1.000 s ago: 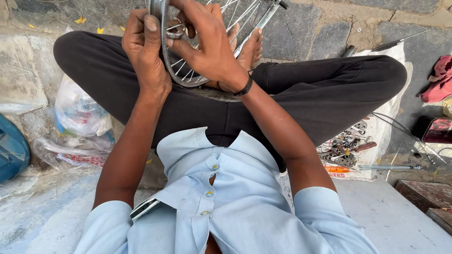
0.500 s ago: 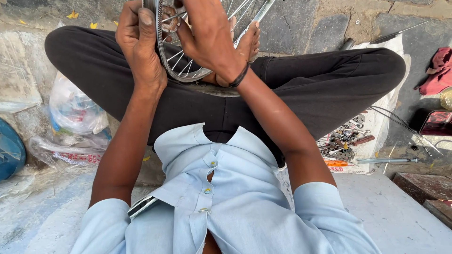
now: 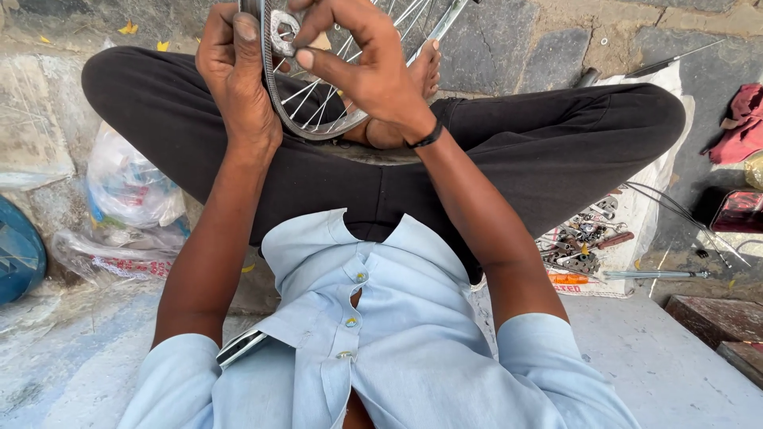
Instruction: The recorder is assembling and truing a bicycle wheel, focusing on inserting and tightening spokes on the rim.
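I sit cross-legged with a spoked bicycle wheel rim [image 3: 318, 131] standing upright over my lap. My left hand [image 3: 234, 75] grips the rim's left side, thumb pressed along its edge. My right hand [image 3: 362, 59] reaches in from the right and pinches a small round metal spoke tool [image 3: 282, 33] against the rim near the top. Thin spokes [image 3: 318, 99] fan out behind my fingers. The upper part of the wheel runs out of view.
Clear plastic bags [image 3: 127, 191] lie on the stone at the left beside a blue object [image 3: 17, 254]. At the right a white sheet holds loose tools and metal parts [image 3: 584, 238], a screwdriver [image 3: 656, 274], and a red cloth [image 3: 739, 127].
My hands and the wheel sit slightly higher in view than before. My right fingers have shifted on the small tool at the rim; the left hand keeps its grip.
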